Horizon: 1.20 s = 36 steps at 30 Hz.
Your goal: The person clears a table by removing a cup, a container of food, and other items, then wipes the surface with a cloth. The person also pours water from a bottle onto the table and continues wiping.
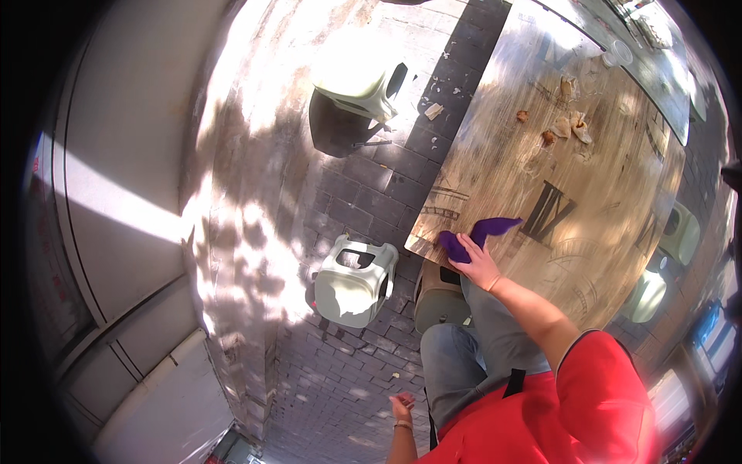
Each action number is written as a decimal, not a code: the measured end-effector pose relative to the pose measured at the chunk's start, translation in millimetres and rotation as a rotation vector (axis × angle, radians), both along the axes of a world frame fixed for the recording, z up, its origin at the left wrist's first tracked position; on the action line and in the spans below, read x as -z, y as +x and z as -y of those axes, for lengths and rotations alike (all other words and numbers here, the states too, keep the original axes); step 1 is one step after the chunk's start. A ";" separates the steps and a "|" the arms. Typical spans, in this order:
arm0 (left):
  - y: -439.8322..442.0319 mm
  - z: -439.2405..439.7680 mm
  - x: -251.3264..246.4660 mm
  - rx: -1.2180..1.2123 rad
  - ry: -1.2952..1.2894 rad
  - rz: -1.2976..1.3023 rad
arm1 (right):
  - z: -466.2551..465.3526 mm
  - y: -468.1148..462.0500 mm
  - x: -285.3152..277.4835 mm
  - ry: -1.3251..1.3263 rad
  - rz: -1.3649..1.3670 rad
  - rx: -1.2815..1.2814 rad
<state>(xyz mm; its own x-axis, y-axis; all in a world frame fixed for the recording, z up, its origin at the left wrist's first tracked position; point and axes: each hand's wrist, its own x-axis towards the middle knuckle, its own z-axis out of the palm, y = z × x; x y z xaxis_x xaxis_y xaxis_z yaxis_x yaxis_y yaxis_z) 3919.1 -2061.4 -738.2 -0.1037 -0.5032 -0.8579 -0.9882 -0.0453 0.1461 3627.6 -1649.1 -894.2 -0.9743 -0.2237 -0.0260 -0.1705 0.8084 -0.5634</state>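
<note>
My right hand (pixel 478 265) presses a purple cloth (pixel 493 227) onto the near left corner of a wood-grain table (pixel 579 214) with large printed numerals. The cloth is bunched under and beside the fingers, with one loose end stretching right. My left hand (pixel 402 406) hangs low at my left side over the paving, its fingers loosely bent and nothing visible in them. Farther up the table lie crumpled wrappers or scraps (pixel 571 126), small brown food pieces (pixel 522 116) and clear plastic film. A clear plastic cup (pixel 619 53) lies near the far right edge.
Pale green plastic stools stand left of the table, one near (pixel 351 290) and one farther off (pixel 353 75). A darker stool (pixel 440 301) is partly under the near corner. More stools (pixel 644 296) stand on the right. Litter (pixel 433 111) dots the brick paving. Another table adjoins the far right edge.
</note>
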 end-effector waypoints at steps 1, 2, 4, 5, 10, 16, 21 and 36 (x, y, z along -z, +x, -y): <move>-21.7 10.7 -8.4 0.033 -0.032 -0.046 | 5.9 -17.7 -2.0 -0.049 -0.019 -0.046; -29.7 32.8 -13.5 -0.015 -0.048 -0.117 | 21.2 -34.6 -16.6 -0.330 0.198 0.136; -38.4 79.1 -7.9 -0.143 -0.068 -0.322 | 36.0 -78.2 -58.4 -0.351 0.162 0.091; -51.1 92.2 -9.7 -0.088 -0.070 -0.277 | 31.5 -89.2 -81.3 -0.369 0.161 0.177; -189.5 121.6 -12.0 0.421 -0.020 0.087 | -49.5 -66.9 -119.1 -0.168 0.285 1.084; -364.5 181.1 23.7 1.003 0.054 0.268 | -73.5 -36.3 -36.2 0.457 0.615 1.501; -611.7 190.1 102.7 0.839 0.217 0.198 | -63.5 -70.9 -5.5 0.260 0.523 1.840; -884.4 117.7 69.4 1.173 -0.021 0.109 | -15.1 -94.1 -20.6 0.646 0.351 1.533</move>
<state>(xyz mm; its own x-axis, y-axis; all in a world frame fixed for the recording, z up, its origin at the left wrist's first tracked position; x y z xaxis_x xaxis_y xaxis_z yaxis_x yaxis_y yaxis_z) 3034.7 -2179.1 -807.6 -0.4396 -0.1627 -0.8833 -0.4307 0.9012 0.0483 3533.4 -1634.0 -873.6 -0.1978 0.9799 0.0256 0.9787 0.1960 0.0613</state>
